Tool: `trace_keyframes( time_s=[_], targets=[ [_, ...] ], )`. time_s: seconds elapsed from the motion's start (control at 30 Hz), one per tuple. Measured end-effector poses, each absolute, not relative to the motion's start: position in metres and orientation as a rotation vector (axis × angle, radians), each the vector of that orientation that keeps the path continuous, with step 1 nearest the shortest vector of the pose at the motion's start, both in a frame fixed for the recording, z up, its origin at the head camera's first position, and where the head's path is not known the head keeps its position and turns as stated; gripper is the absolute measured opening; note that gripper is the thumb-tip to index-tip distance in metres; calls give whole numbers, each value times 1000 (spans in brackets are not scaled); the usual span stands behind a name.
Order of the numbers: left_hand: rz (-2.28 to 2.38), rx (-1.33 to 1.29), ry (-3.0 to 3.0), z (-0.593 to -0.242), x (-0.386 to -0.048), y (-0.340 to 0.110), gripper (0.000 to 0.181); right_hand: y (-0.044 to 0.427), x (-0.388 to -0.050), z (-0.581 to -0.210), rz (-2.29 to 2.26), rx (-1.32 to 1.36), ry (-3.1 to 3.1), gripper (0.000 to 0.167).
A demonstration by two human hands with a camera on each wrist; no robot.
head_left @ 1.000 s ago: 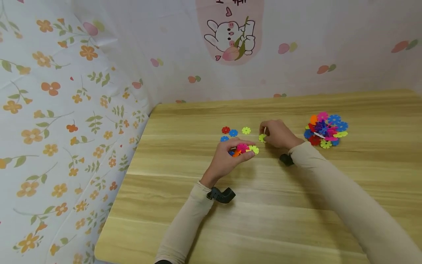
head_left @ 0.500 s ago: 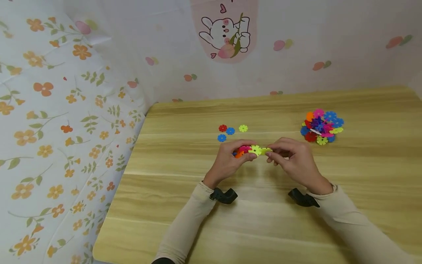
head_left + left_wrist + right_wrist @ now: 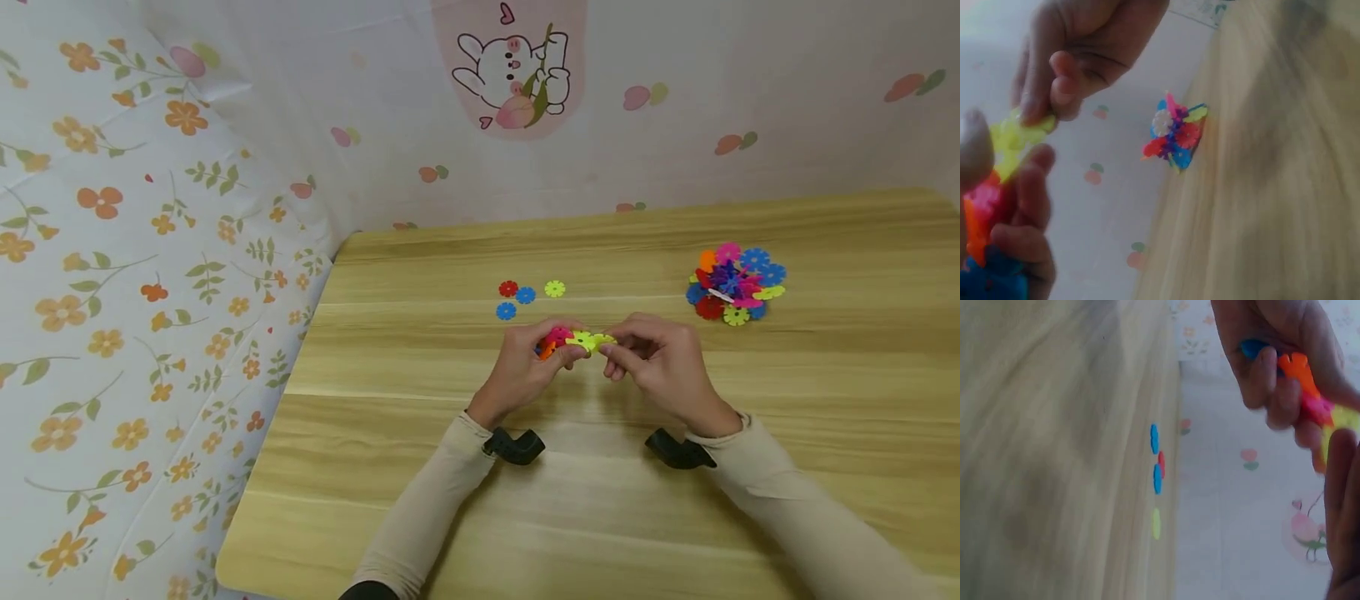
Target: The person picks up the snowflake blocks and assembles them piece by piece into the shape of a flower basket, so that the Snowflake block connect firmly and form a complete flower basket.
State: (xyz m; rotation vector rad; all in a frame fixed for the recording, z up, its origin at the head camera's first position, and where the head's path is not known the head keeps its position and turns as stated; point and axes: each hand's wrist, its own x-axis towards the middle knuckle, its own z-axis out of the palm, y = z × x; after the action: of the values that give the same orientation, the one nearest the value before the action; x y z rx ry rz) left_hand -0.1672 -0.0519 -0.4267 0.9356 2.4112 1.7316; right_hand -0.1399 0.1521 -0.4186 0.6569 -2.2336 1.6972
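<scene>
My left hand (image 3: 521, 367) grips a chain of interlocking plastic flower discs (image 3: 558, 336), with blue, orange, pink and yellow pieces showing between fingers and thumb. At the chain's right end, my right hand (image 3: 667, 367) pinches a yellow flower disc (image 3: 604, 340) between thumb and fingers. That disc touches the yellow piece at the end of the chain; whether their slots are joined is too blurred to tell. In the left wrist view the yellow pieces (image 3: 1013, 140) meet between the two hands. The right wrist view shows the orange disc (image 3: 1297, 372) beside the pink one.
Loose discs lie flat beyond my left hand: a red one (image 3: 508, 288), a yellow one (image 3: 555, 288) and two blue ones, one of them a blue disc (image 3: 506, 311). A many-coloured cluster of joined discs (image 3: 735, 285) stands at the right on the wooden table (image 3: 360, 467).
My right hand has picked a yellow disc off the table and brought it left and nearer to the chain's end. The left hand has kept its grip, barely moving.
</scene>
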Motion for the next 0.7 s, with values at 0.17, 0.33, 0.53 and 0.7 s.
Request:
trace_keyframes(
  time_s=[0.17, 0.33, 0.53, 0.7],
  targets=[
    [1707, 777, 2335, -429, -172, -59, 32, 159, -158, -417, 1810, 696, -2406, 8],
    [1674, 810, 2356, -433, -173, -63, 33, 159, -168, -416, 1834, 775, -2498, 6],
    [1726, 782, 2321, -435, -175, -69, 28, 162, -192, -415, 1956, 965, -2650, 10],
    [1871, 706, 2206, -435, -182, -77, 27, 160, -246, -422, 1761, 936, -2950, 30]
  ],
)
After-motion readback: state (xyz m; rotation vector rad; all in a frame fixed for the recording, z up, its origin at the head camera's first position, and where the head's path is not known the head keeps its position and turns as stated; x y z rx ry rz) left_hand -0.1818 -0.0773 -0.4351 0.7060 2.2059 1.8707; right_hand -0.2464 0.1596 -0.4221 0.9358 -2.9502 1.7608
